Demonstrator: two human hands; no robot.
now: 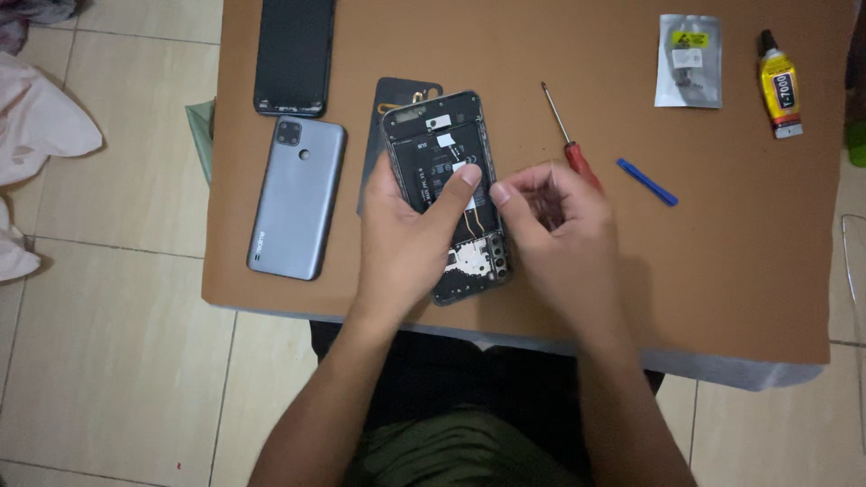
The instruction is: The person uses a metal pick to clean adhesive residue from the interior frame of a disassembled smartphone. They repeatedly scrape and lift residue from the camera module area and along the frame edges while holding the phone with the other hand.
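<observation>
Two hands work over an opened black smartphone (448, 194) with its back removed, lying near the near edge of the brown-topped table (722, 271). The left hand (406, 239) grasps the phone's left side, its thumb pressed onto the black battery area. The right hand (559, 230) is pinched at the fingertips just beside the phone's right edge, over a thin orange flex strip (471, 219); whether it holds something small between the fingers cannot be told.

By the look of it, the step in hand is fine work on the phone's internals around the battery and lower board. The next move calls for a steady left-hand hold and a light, precise pinch.

Left of the phone lies a grey smartphone back cover (299, 198), and beyond it a dark phone body (293, 56). A red-handled screwdriver (568, 135) is partly hidden behind the right hand; a blue plastic pry tool (647, 181), a silvery pouch (689, 60) and a yellow glue tube (778, 86) lie to the right. The phone's lower part is covered by both hands, and a dark panel (397, 95) beneath it shows only in part.
</observation>
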